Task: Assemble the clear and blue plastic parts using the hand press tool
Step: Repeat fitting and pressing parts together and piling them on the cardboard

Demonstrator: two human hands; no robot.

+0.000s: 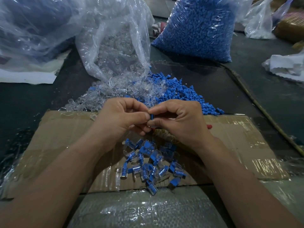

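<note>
The likeliest trouble, as I judge it, is a crooked fit. The left hand (121,117) and right hand (179,119) meet above the far edge of the flattened brown cardboard sheet (65,134). If the small blue plastic part (152,116) pinched between them goes in tilted, it may jam. It could also spring from the fingertips into the heap of finished clear-and-blue pieces (148,162) lying on the cardboard below. No hand press tool can be made out, so finger pressure alone might leave the joint half seated. The left hand's thumb and forefinger pinch the part's left end, its other fingers curled beneath, the forearm coming in from the lower left. The right hand's thumb and forefinger pinch the other end, the rest curled, the forearm coming in from the lower right. Whether a clear part is also held is hidden by the fingers. On the dark worktop (32,99), loose clear plastic parts (105,94) lie beyond the left hand and loose blue plastic parts (181,94) beyond the right.
</note>
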